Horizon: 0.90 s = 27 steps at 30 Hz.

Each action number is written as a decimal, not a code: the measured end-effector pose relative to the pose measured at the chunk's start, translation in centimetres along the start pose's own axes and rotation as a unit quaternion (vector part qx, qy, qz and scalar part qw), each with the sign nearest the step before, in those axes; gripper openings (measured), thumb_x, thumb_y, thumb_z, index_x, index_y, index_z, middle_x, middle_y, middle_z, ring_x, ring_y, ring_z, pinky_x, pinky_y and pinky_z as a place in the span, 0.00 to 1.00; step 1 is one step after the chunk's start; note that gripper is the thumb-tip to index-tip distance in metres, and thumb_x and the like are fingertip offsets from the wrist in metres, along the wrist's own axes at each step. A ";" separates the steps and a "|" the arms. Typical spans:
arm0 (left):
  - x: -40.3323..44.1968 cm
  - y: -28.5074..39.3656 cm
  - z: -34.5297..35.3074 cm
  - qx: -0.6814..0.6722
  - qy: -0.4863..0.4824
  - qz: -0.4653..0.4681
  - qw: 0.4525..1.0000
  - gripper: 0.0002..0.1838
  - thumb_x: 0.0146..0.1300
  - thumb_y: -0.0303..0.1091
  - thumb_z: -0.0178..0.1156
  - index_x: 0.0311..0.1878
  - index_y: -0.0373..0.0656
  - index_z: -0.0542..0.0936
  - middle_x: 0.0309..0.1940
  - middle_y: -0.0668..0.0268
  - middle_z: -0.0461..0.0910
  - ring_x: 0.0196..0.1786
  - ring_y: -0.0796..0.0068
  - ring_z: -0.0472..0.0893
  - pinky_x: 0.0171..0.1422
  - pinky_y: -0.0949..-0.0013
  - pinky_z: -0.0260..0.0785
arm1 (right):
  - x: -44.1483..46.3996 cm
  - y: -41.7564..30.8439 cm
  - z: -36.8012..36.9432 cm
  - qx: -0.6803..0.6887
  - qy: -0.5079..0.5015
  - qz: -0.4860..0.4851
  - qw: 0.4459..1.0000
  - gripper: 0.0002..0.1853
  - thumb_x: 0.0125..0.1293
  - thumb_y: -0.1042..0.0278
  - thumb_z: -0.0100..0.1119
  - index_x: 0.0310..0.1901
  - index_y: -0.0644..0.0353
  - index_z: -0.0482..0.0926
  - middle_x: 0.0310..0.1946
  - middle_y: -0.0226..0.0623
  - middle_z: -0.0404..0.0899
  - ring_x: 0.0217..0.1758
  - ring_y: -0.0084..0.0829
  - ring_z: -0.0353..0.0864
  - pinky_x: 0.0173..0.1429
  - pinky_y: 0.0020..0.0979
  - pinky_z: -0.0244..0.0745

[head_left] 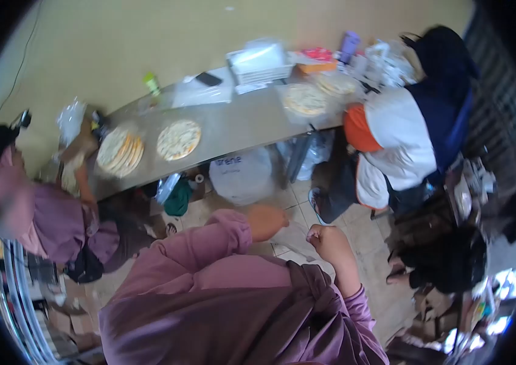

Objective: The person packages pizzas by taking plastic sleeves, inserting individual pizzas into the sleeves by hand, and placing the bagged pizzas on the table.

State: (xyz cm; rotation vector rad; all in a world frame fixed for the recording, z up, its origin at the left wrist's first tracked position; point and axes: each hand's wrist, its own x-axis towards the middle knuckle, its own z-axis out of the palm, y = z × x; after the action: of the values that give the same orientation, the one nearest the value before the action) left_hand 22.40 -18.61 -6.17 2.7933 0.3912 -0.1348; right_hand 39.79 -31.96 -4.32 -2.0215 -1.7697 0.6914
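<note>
In front of my body, my left hand (273,222) reaches out from a rolled-up mauve sleeve; its fingers are blurred, and I cannot make out their grip. My right hand (326,238) is closed with its fingers curled in, facing the left one. A thin piece of whitish, see-through plastic (295,242) hangs between the two hands, against the closed fingers of the right. Its exact kind is unclear. Both hands are in the air, short of the metal table (233,125).
Pizza bases with white topping lie on the table: a stack (118,152), a single one (179,140) and more (306,99) at right. A white basket (259,66) stands behind. One person (57,213) works at left, another (398,134) at right. A white sack (241,176) sits underneath.
</note>
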 end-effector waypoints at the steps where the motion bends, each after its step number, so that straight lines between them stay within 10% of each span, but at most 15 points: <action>1: -1.0 -0.9 -0.3 -0.009 0.008 -0.019 1.000 0.17 0.46 0.23 0.53 0.41 0.48 0.80 0.46 0.64 0.77 0.46 0.60 0.77 0.46 0.62 0.71 | 1.2 -0.3 0.0 0.025 -0.004 -0.011 1.000 0.04 0.52 0.67 0.58 0.29 0.56 0.77 0.23 0.45 0.77 0.31 0.46 0.78 0.34 0.42 0.70; 3: -3.4 -3.0 -0.6 -0.084 -0.016 -0.167 0.982 0.20 0.45 0.21 0.53 0.44 0.45 0.79 0.47 0.60 0.77 0.48 0.58 0.77 0.49 0.62 0.70 | 3.9 -1.3 -0.1 0.046 -0.035 -0.035 0.998 0.04 0.52 0.68 0.58 0.29 0.57 0.77 0.23 0.46 0.77 0.30 0.46 0.77 0.34 0.41 0.70; 12: -16.4 -14.3 5.0 -0.364 0.182 -0.243 0.880 0.33 0.41 0.09 0.46 0.55 0.41 0.73 0.52 0.54 0.74 0.56 0.59 0.74 0.59 0.68 0.65 | 23.2 -6.1 10.7 0.301 -0.209 -0.054 0.929 0.17 0.60 0.59 0.59 0.45 0.62 0.76 0.29 0.30 0.78 0.32 0.21 0.76 0.35 0.25 0.72; 18: -22.7 -21.1 5.3 -0.471 0.140 -0.333 0.805 0.37 0.42 0.08 0.48 0.61 0.41 0.67 0.57 0.58 0.71 0.57 0.62 0.73 0.57 0.71 0.66 | 39.3 -10.9 21.1 0.571 -0.130 0.144 0.798 0.21 0.57 0.67 0.57 0.51 0.68 0.71 0.43 0.42 0.75 0.40 0.28 0.77 0.37 0.29 0.74; 22: -24.9 -23.6 5.8 -0.504 0.168 -0.355 0.769 0.32 0.45 0.12 0.50 0.59 0.37 0.68 0.54 0.51 0.72 0.58 0.58 0.72 0.60 0.67 0.63 | 45.8 -12.7 27.1 0.414 -0.003 0.221 0.883 0.15 0.56 0.70 0.59 0.43 0.68 0.74 0.34 0.42 0.76 0.29 0.31 0.77 0.30 0.28 0.72; 27: -25.8 -24.6 4.5 -0.528 0.155 -0.359 0.754 0.32 0.52 0.19 0.56 0.63 0.42 0.65 0.61 0.60 0.67 0.59 0.61 0.71 0.48 0.72 0.69 | 45.9 -18.3 22.7 0.607 -0.051 0.272 0.745 0.22 0.52 0.73 0.60 0.47 0.77 0.69 0.41 0.51 0.76 0.34 0.38 0.80 0.38 0.33 0.78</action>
State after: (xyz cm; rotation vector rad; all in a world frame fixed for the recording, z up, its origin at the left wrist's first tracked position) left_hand -9.48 -4.12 -14.22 1.4176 1.1683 0.3055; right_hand 16.11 15.06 -18.00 -1.4224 -0.3268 1.5894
